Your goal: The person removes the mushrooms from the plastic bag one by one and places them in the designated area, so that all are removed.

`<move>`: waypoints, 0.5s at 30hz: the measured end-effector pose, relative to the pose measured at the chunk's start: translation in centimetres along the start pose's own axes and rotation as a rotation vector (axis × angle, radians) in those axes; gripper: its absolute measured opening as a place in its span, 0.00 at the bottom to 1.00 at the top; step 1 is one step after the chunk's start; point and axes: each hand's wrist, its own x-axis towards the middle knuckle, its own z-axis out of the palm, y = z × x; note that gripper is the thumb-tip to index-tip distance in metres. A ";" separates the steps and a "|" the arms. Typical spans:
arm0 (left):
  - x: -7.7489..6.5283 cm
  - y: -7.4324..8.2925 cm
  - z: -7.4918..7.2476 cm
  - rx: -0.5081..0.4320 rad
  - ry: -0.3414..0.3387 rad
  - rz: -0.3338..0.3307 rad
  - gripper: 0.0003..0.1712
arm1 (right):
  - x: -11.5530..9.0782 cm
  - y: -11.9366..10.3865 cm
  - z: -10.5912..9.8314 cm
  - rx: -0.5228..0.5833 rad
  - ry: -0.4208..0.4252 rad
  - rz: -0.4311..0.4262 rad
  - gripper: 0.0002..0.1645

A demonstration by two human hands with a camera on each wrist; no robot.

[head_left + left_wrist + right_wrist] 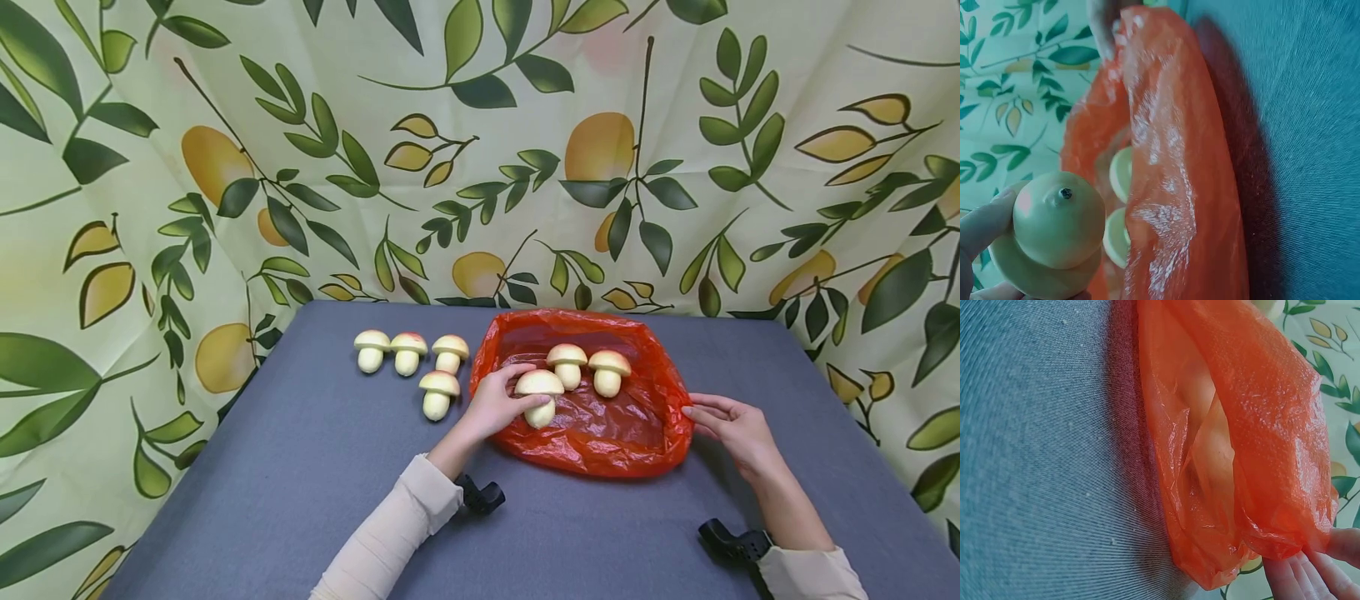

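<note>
A toy mushroom [539, 398] with a pale stem and rounded cap is pinched in my left hand [497, 403], over the left part of the red plastic bag [600, 465]. The left wrist view shows the held mushroom's [1059, 219] stem end facing the camera, thumb on one side. Inside the opened bag lie two more mushrooms, one near the middle [567, 365] and one right of it [609, 372]. My right hand [738, 429] holds the bag's right edge; in the right wrist view thumb and fingers [1285, 578] pinch the thin red film [1279, 456].
Several similar mushrooms [407, 353] stand left of the bag on the grey-blue cloth-covered table [315, 467]; the nearest one [438, 395] is close to my left hand. A leaf-and-fruit patterned curtain [480, 167] hangs behind the table's back edge.
</note>
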 end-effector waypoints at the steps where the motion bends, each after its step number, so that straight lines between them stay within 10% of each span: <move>1: -0.3 0.0 -0.2 -0.013 -0.008 0.000 0.31 | 0.0 0.0 0.0 0.000 0.000 0.000 0.15; 15: -3.9 -1.7 -3.3 -0.105 -0.111 0.037 0.31 | 0.0 0.0 0.0 0.038 -0.004 -0.007 0.06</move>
